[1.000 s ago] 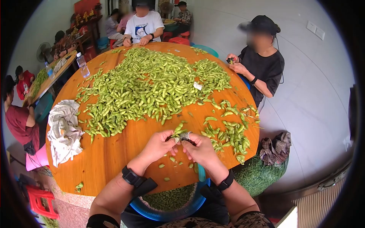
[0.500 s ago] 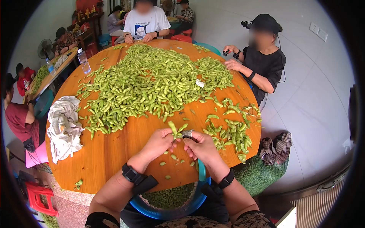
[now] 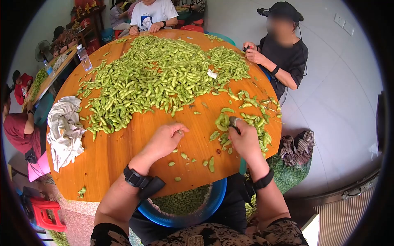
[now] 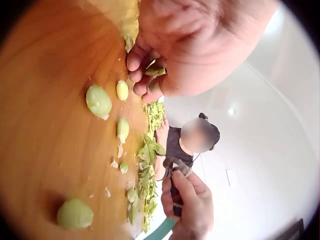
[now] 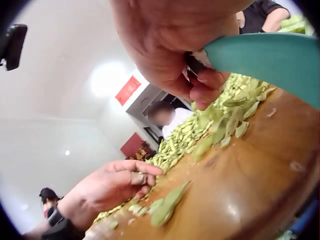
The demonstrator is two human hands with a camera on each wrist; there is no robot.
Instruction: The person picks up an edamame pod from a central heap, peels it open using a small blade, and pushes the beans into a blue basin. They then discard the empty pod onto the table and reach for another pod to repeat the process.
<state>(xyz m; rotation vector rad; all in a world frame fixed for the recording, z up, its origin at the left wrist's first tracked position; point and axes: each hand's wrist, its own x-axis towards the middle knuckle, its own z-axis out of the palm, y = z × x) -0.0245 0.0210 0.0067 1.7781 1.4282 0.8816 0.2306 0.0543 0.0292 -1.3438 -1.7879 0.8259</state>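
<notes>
Wooden surface [image 3: 111, 164] carries pods [image 3: 263, 133] toward its right edge, probably light, pliant and best pinched midway, while right fingers [image 5: 204, 95] grip a teal tool [image 5: 265, 56] and left fingers [image 4: 135, 60] hold a green scrap [image 4: 154, 72].

The curled fingers of the right hand [image 3: 245, 137] covered most of a dark object [image 4: 175, 194], so its full shape could not be told; a teal strip [image 5: 270, 57] beside it ran off the right wrist view's edge. Fingers of the left hand [image 4: 195, 50] half hid a green scrap [image 4: 156, 71], and whether they held it was unclear. The tabletop [image 3: 106, 164] concealed the far rim of the blue basin [image 3: 183, 222]. The head view's top edge cut off the head of a person in white [image 3: 154, 14]; the face of a person in black [image 3: 287, 61] was blurred.
</notes>
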